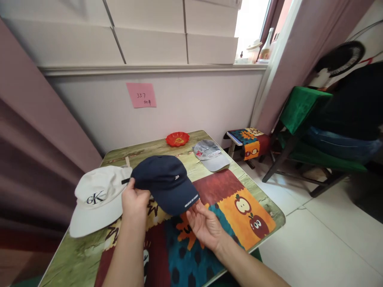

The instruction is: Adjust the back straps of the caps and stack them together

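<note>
A navy baseball cap (pixel 163 177) with a small white emblem and white lettering along its brim is held over the table. My left hand (pixel 134 197) is closed on its rear edge, beside a dark strap end. Palm upward, my right hand (pixel 206 225) has its fingertips at the brim's front edge, partly beneath it. To the left lies a white cap (pixel 100 191) with dark "CK" lettering, close to my left hand. A grey cap (pixel 210 154) with a red mark rests farther back on the right.
The wood-patterned table (pixel 74 255) carries a colourful mat (pixel 203 255) and a red scalloped dish (pixel 177 139) at the back. Behind it is a wall with a pink note (pixel 141 95). At right, a person sits on a green-covered chair (pixel 305 107), near a small stool (pixel 249 139).
</note>
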The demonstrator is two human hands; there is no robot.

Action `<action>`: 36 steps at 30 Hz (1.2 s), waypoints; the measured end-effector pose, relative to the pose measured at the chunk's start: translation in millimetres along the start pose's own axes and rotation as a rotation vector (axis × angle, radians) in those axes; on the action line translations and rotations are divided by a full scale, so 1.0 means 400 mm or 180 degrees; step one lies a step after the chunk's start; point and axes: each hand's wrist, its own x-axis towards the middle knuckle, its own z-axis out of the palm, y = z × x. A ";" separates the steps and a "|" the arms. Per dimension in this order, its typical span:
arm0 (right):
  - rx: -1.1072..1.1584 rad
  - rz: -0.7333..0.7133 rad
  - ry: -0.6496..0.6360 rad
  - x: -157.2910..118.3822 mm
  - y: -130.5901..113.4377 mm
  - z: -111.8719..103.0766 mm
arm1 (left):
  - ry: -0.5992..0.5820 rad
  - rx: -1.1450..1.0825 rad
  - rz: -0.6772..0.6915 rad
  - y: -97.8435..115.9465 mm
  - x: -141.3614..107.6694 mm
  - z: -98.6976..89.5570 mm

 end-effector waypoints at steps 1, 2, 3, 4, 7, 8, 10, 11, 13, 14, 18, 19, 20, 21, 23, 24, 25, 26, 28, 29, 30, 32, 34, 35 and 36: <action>0.0027 -0.0065 0.0073 -0.012 0.005 0.005 | 0.0100 0.0006 -0.0039 -0.026 -0.007 -0.007; -0.0015 -0.0110 0.0174 -0.018 0.006 0.010 | 0.0157 0.0004 -0.0098 -0.052 -0.018 -0.010; -0.0117 -0.0149 0.0312 -0.020 0.003 0.015 | 0.0210 -0.0009 -0.0182 -0.077 -0.031 -0.010; -0.0268 -0.0188 0.0490 -0.017 -0.002 0.018 | 0.0168 0.0010 -0.0265 -0.098 -0.046 -0.007; -0.0826 -0.0147 0.0980 0.010 -0.027 0.013 | 0.0032 0.0055 -0.0521 -0.138 -0.088 0.009; -0.0987 -0.0113 0.1123 0.021 -0.035 0.006 | -0.0040 0.0066 -0.0596 -0.143 -0.099 0.013; -0.1245 -0.0158 0.1366 0.044 -0.049 -0.009 | -0.0212 0.0108 -0.0659 -0.147 -0.116 0.016; -0.1317 -0.0262 0.1437 0.054 -0.055 -0.016 | -0.0301 0.0156 -0.0627 -0.149 -0.123 0.012; -0.1350 -0.0558 0.1492 0.074 -0.072 -0.022 | -0.0424 0.0338 -0.0331 -0.156 -0.131 -0.008; -0.1334 -0.0662 0.1467 0.085 -0.084 -0.019 | -0.0434 0.0528 -0.0088 -0.162 -0.133 -0.025; -0.1302 -0.0867 0.1292 0.148 -0.177 0.052 | -0.0292 0.2255 0.0926 -0.204 -0.138 -0.117; -0.1309 -0.0947 0.1194 0.168 -0.211 0.082 | -0.0333 0.2690 0.1149 -0.215 -0.140 -0.138; -0.1327 -0.1025 0.1079 0.190 -0.247 0.114 | -0.0411 0.3028 0.1370 -0.225 -0.141 -0.155; -0.1335 -0.1148 0.0905 0.212 -0.285 0.145 | -0.0525 0.3274 0.1574 -0.232 -0.142 -0.166; -0.1266 -0.1546 0.0633 0.255 -0.359 0.199 | -0.0753 0.3536 0.1891 -0.240 -0.143 -0.175; -0.1220 -0.1681 0.0488 0.275 -0.393 0.216 | -0.0830 0.3604 0.1980 -0.241 -0.143 -0.175; -0.1204 -0.1795 0.0388 0.294 -0.422 0.223 | -0.0872 0.3643 0.2030 -0.240 -0.142 -0.172; -0.1205 -0.1888 0.0395 0.312 -0.447 0.221 | -0.0890 0.3658 0.2054 -0.239 -0.141 -0.169; -0.1306 -0.1957 0.0830 0.341 -0.481 0.186 | -0.0895 0.3656 0.2066 -0.236 -0.138 -0.164; -0.1397 -0.1920 0.1248 0.352 -0.490 0.157 | -0.0904 0.3662 0.2070 -0.234 -0.138 -0.162; -0.1497 -0.1825 0.1815 0.362 -0.495 0.123 | -0.0921 0.3673 0.2076 -0.234 -0.137 -0.162; -0.1554 -0.1669 0.2313 0.375 -0.495 0.052 | -0.0954 0.3707 0.2089 -0.235 -0.137 -0.162; -0.1604 -0.1576 0.2573 0.384 -0.490 -0.003 | -0.0995 0.3749 0.2090 -0.236 -0.138 -0.163; -0.1623 -0.1560 0.2632 0.388 -0.488 -0.021 | -0.1014 0.3765 0.2084 -0.237 -0.138 -0.163; -0.1635 -0.1556 0.2656 0.392 -0.488 -0.032 | -0.1024 0.3775 0.2077 -0.237 -0.137 -0.163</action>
